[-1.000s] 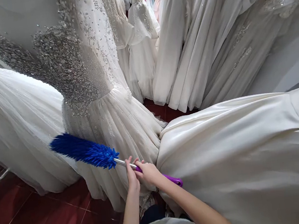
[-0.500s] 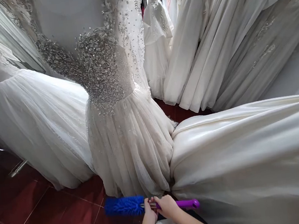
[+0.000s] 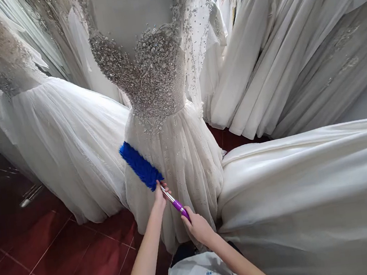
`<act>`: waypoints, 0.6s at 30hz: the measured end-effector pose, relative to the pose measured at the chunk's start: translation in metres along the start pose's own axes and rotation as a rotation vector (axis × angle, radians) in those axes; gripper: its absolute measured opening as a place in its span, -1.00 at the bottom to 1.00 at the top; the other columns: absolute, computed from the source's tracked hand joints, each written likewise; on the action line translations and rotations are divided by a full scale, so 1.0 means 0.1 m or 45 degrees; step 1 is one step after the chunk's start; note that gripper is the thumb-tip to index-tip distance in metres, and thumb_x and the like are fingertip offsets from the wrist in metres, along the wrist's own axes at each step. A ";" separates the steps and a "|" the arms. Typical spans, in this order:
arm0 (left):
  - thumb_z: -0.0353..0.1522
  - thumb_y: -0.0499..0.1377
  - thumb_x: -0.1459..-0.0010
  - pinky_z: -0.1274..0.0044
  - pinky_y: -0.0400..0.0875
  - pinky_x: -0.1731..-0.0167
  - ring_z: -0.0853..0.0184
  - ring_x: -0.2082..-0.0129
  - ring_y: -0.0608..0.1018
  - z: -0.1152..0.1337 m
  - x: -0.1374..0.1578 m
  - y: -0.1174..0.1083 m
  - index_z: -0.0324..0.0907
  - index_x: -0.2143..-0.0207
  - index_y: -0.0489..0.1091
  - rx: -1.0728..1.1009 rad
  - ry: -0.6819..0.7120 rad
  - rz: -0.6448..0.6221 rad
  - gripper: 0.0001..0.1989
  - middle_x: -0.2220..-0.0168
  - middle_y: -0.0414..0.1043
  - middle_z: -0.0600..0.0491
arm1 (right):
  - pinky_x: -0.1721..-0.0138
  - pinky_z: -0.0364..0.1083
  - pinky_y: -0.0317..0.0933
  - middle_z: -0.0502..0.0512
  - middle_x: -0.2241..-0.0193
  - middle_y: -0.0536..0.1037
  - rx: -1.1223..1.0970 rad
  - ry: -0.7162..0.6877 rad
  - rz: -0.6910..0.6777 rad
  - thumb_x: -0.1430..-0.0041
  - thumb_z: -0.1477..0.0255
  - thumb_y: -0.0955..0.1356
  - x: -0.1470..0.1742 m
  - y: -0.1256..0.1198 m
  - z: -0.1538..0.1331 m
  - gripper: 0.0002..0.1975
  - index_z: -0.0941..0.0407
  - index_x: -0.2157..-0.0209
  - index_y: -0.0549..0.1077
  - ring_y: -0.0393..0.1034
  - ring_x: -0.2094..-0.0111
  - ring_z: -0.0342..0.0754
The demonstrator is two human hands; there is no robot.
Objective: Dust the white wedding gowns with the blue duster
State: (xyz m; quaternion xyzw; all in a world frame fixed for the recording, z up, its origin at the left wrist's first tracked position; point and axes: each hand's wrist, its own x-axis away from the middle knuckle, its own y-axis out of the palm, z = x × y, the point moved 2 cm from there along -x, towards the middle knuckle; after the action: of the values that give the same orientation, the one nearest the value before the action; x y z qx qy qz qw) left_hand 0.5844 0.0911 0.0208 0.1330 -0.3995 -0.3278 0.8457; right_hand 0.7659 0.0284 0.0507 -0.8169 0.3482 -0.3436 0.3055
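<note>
A blue fluffy duster (image 3: 140,164) with a metal shaft and purple handle slants across the skirt of a beaded white wedding dress (image 3: 175,156). My left hand (image 3: 160,193) is closed around the shaft just below the blue head. Lower and to the right, my right hand (image 3: 198,226) wraps round the purple handle and hides its end. The blue head lies over the left part of the skirt, below the beaded bodice; whether it touches the fabric I cannot tell.
Another white gown (image 3: 68,139) spreads at the left. A glossy satin skirt (image 3: 310,179) fills the lower right. Several white dresses (image 3: 248,61) hang at the back right. Dark red tiles (image 3: 67,261) cover the floor, and a metal bar (image 3: 30,196) lies low at the left.
The duster has risen from the hem to mid-skirt and swung from level to slanting up-left. Both hands moved up and farther apart along it. The view shifted, moving the dresses rightward.
</note>
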 end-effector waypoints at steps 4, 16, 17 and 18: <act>-0.15 0.04 -0.14 0.66 0.14 0.71 0.54 0.78 0.21 -0.57 -0.14 -0.23 -0.16 0.51 0.16 -0.052 -0.197 0.219 -0.70 0.69 0.17 0.25 | 0.36 -0.10 0.14 0.23 0.28 0.57 0.056 0.135 -0.116 -0.26 0.24 0.06 0.00 0.26 0.34 -0.61 0.08 -0.03 0.21 0.48 0.27 0.10; -0.43 0.01 -0.13 0.57 0.31 0.58 0.45 0.73 0.35 -1.50 1.17 -1.56 -0.14 0.64 0.09 0.198 -0.502 0.815 -0.72 0.69 0.19 0.18 | 0.30 -0.03 0.24 0.18 0.31 0.59 0.233 -0.144 -0.526 -0.03 0.30 0.27 0.63 0.79 0.98 -0.79 -0.03 0.27 0.44 0.48 0.23 0.15; -0.41 0.00 -0.14 0.58 0.31 0.58 0.47 0.75 0.32 -1.45 1.20 -1.55 -0.14 0.64 0.07 0.230 -0.435 0.828 -0.71 0.70 0.16 0.21 | 0.30 -0.03 0.24 0.17 0.32 0.59 0.244 -0.192 -0.514 -0.05 0.27 0.26 0.65 0.76 0.98 -0.78 -0.03 0.25 0.43 0.48 0.24 0.15; -0.39 0.01 -0.14 0.59 0.31 0.58 0.48 0.75 0.31 -1.36 1.22 -1.52 -0.14 0.63 0.07 0.254 -0.367 0.826 -0.72 0.70 0.15 0.22 | 0.30 -0.03 0.24 0.16 0.33 0.59 0.229 -0.237 -0.492 -0.08 0.24 0.24 0.67 0.71 0.96 -0.77 -0.03 0.24 0.42 0.48 0.25 0.15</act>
State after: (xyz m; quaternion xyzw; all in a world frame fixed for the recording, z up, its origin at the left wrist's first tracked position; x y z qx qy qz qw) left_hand 0.6773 -0.1085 -0.0691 0.0336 -0.5658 -0.0174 0.8237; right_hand 0.8495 -0.0394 -0.0339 -0.8661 0.1235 -0.3486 0.3363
